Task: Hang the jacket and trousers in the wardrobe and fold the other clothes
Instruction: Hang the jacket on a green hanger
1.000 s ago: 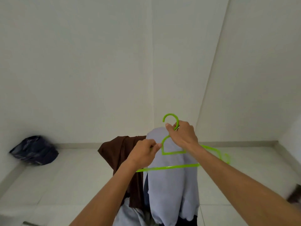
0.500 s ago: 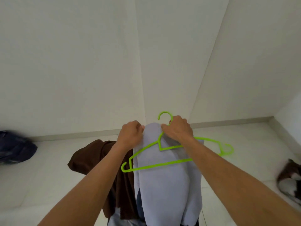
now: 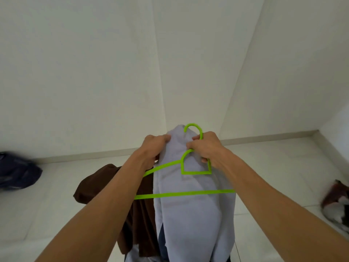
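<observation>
White walls (image 3: 94,72) meeting at a corner, pale tiled floor (image 3: 56,195) with a grey skirting strip (image 3: 264,139) along its far edge, blurred brown-and-white shape (image 3: 335,205) at the right edge, too blurred to identify

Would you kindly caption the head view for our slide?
Both hands hold a pale blue garment against a green hanger.

A pale lilac-grey garment (image 3: 190,214) hangs lengthwise in the air, its top bunched against a bright green plastic hanger (image 3: 188,167) that lies across its front, hook up. A brown garment (image 3: 136,205) droops just left of it, touching, with a strip of dark blue cloth (image 3: 162,242) between them low down.
</observation>
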